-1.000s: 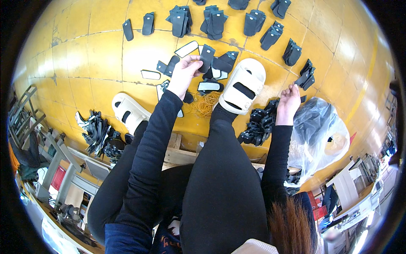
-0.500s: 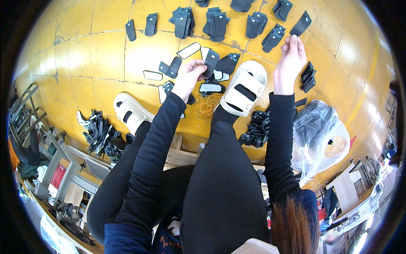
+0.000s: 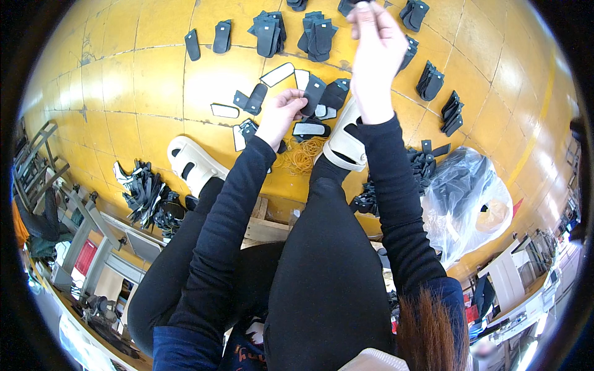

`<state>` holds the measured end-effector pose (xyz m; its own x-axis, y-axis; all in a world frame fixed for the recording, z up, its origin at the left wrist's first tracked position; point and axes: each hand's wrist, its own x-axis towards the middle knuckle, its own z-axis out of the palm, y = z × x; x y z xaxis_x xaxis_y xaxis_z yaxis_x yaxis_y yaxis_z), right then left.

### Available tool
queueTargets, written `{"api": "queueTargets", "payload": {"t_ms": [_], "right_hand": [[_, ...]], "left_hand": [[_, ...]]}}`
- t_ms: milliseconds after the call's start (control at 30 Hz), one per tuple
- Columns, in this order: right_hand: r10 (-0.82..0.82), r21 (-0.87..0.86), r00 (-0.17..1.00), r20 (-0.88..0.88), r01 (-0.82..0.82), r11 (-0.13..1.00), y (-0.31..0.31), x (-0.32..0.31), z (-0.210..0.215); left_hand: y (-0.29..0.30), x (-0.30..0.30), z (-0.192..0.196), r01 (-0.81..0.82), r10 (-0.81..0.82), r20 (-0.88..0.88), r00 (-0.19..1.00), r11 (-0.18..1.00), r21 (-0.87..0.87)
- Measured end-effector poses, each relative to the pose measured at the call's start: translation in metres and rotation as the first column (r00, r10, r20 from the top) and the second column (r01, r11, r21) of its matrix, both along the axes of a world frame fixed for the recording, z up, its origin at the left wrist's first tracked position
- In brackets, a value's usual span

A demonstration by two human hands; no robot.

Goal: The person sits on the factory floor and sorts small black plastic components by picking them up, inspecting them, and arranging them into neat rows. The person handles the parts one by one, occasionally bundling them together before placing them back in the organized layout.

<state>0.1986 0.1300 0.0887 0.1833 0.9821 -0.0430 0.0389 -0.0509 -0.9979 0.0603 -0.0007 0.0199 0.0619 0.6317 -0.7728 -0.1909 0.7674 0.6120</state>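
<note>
Left hand (image 3: 281, 114): pinching a black strap piece (image 3: 312, 94) above the yellow floor (image 3: 148, 74).
Right hand (image 3: 374, 46): raised, fingers pinched on a dark piece (image 3: 354, 3) at the picture's top edge.

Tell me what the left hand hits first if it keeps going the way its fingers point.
The left hand points up and right across the yellow floor. Its fingertips are already at a dark strap piece, so that comes first; just beyond lies another dark piece. Height above the floor is unclear.
</note>
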Motion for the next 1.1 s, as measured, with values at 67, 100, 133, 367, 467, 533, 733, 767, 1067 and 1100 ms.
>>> {"api": "queueTargets", "payload": {"t_ms": [67,100,133,367,467,533,733,767,1067,1100], "right_hand": [[0.094,-0.03,0.993,-0.067,-0.096,0.995,-0.011,-0.012,-0.007],[0.122,-0.089,0.988,-0.093,-0.13,0.987,-0.018,-0.017,-0.012],[0.174,-0.044,0.982,-0.07,-0.177,0.983,-0.026,-0.021,-0.017],[0.615,0.007,0.716,0.331,-0.654,0.757,-0.089,-0.037,-0.044],[0.623,0.028,0.689,0.371,-0.679,0.734,-0.102,-0.034,-0.048],[0.632,0.011,0.688,0.356,-0.68,0.733,-0.103,-0.032,-0.049],[0.543,-0.152,0.831,0.121,-0.525,0.838,-0.071,-0.013,-0.047],[0.452,-0.178,0.891,0.032,-0.44,0.88,-0.058,-0.013,-0.05],[-0.033,-0.375,0.97,-0.243,-0.063,0.925,0.032,0.029,-0.107],[-0.038,-0.401,0.968,-0.25,-0.068,0.913,0.035,0.033,-0.116]], "left_hand": [[0.0,0.001,-0.001,0.021,-0.021,0.0,1.0,1.0,0.005],[0.0,0.003,0.0,0.001,-0.001,-0.001,1.0,1.0,0.0],[-0.001,0.005,0.0,-0.018,0.018,-0.002,1.0,1.0,-0.006],[-0.006,0.013,0.005,-0.211,0.212,0.001,0.977,0.974,0.083],[-0.012,0.012,0.001,-0.208,0.208,0.008,0.978,0.975,0.082],[-0.015,0.012,-0.002,-0.169,0.169,0.008,0.986,0.983,0.071],[-0.008,0.013,-0.007,0.01,-0.011,-0.02,1.0,1.0,-0.027],[-0.007,0.013,-0.005,0.016,-0.016,-0.02,1.0,1.0,-0.021],[0.002,0.0,-0.001,-0.051,0.05,-0.023,0.998,0.999,-0.019],[0.001,-0.001,-0.001,-0.06,0.059,-0.018,0.998,0.998,-0.028]]}}
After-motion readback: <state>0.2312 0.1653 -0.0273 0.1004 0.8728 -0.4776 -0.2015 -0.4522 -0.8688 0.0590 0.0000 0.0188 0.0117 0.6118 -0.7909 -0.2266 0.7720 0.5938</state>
